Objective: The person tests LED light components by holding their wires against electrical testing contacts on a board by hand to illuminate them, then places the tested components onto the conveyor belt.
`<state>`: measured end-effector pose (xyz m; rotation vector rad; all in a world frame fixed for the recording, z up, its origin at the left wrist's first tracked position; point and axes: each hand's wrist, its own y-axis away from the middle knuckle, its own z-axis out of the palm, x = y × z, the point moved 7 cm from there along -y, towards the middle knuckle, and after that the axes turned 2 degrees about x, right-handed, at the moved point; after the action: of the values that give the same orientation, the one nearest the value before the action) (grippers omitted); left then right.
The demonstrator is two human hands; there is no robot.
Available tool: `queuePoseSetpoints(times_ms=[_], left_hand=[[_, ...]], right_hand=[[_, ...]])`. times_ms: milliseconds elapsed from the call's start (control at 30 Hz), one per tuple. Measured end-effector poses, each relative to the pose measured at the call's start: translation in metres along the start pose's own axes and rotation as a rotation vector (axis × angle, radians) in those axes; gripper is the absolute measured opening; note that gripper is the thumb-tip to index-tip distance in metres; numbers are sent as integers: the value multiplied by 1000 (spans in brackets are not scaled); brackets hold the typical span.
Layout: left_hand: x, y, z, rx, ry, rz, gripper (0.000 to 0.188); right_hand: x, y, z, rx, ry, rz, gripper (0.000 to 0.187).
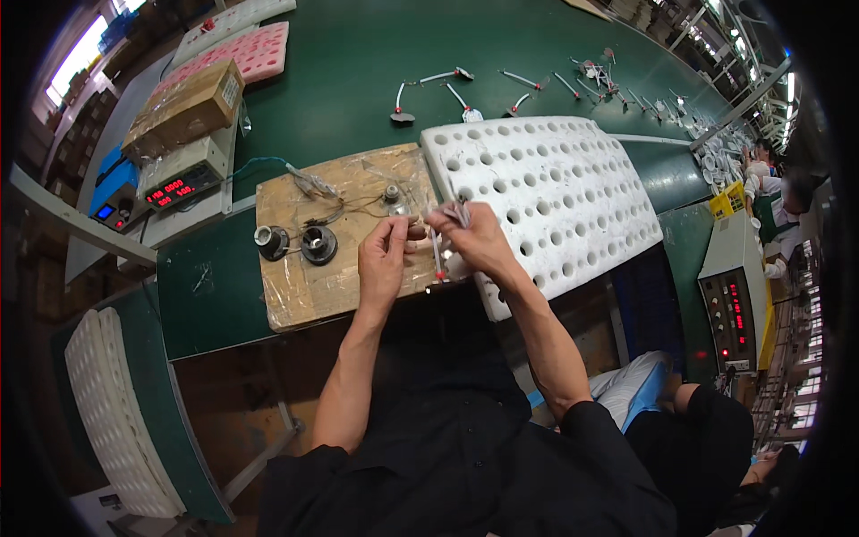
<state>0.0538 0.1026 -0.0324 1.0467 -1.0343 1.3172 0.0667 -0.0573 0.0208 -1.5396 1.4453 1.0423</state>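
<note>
The black shirt (pixel 474 438) is nearest, 2 bent arms reaching up from it. Leftmost on the tabletop's (pixel 210 309) taped brown board (pixel 300 291) sit 2 black round sockets (pixel 318 244). The left hand (pixel 383 255) points upward, fingers curled; I cannot tell whether they grip anything. The right hand (pixel 483 240) angles leftward, fingers clamped on a white-sleeved, red-ended lead (pixel 437 246), beside the white foam tray (pixel 573 210).

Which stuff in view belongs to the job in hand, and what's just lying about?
Likely in use:
- right hand, holding a red-tipped part
- left hand, close by
- taped board with black round fittings
- holed white foam block
- similar loose parts

Apparently lying about:
- cardboard box
- pink foam
- foam slabs, lower left
</note>
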Motion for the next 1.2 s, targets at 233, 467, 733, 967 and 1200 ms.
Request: queuePoseSetpoints(times_ms=[233, 467, 733, 967, 1200], left_hand=[[7, 60, 14, -290, -245, 89, 65], [5, 63, -15, 111, 46, 118, 34], [8, 69, -26, 201, 40, 180, 9], [9, 67, -26, 197, 54, 196, 7], [4, 65, -32, 164, 48, 68, 16]], right_hand=[[5, -23, -13, 176, 127, -24, 28], [-6, -27, -1, 270, 406, -318, 15], [-13, -32, 12, 104, 555, -257, 16], [-9, -49, 23, -77, 613, -134, 29], [35, -86, 37, -107, 899, -332, 21]])
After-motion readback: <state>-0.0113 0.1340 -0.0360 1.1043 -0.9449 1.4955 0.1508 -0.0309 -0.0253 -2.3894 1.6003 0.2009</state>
